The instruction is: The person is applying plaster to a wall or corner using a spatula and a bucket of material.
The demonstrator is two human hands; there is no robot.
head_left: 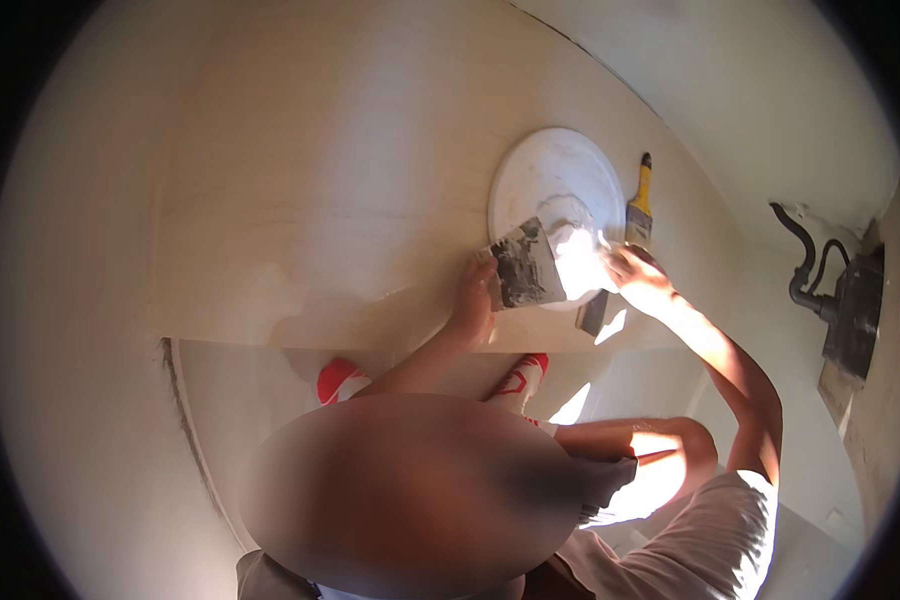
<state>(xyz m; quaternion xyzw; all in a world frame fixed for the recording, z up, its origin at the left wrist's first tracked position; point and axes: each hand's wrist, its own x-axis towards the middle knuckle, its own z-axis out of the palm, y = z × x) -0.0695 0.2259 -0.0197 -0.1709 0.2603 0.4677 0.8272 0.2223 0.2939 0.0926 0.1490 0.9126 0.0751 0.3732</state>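
pale tan surface (270, 150) bears a white round plate (545, 155) with whitish paste (567, 209) left; the left hand (476, 298) grips an already smeared flat blade (526, 266) over the plate's near edge; glare hides whether the curled right hand (642, 277) holds anything, and how much remains.

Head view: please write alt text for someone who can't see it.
A person's left hand holds a smeared flat plate over a round white disc; glare obscures what the right hand may hold. A yellow-handled brush lies beside the disc.
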